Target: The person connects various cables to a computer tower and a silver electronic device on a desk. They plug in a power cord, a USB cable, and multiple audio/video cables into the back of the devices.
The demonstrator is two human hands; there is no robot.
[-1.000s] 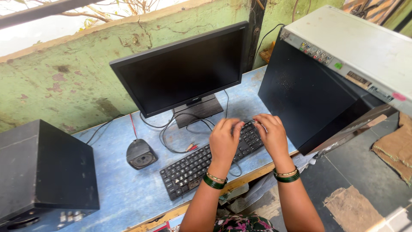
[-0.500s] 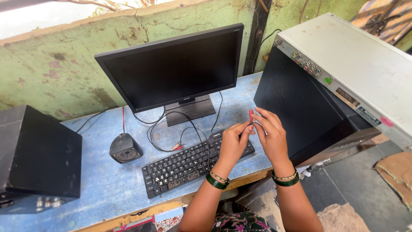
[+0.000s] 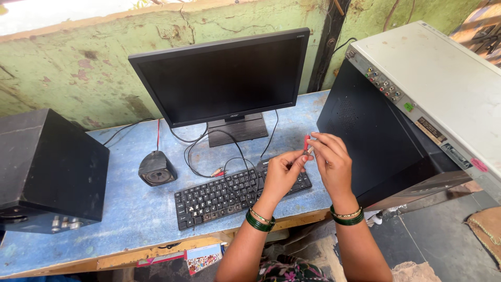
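While both hands are pinching red plug tips (image 3: pixel 307 142) at frame centre, nothing is plugged in.
Left hand (image 3: pixel 282 175) and right hand (image 3: pixel 331 162) are gripping them above the keyboard (image 3: pixel 219 197); tower ports (image 3: pixel 382 83) are sitting unfilled.

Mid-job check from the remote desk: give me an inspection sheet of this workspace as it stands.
Surface: worn blue tabletop, wooden front edge.
Job's things: small red plug held above the black keyboard.
Clutter: printed card under the table's front edge.
Grippers: left hand and right hand meet at the plug, fingertips pinching it.
Cables: black leads looped below the monitor; loose red and white plugs lie by the keyboard.
Surroundings: small round speaker, black box speaker, dark cabinet topped by a grey player, peeling green wall.
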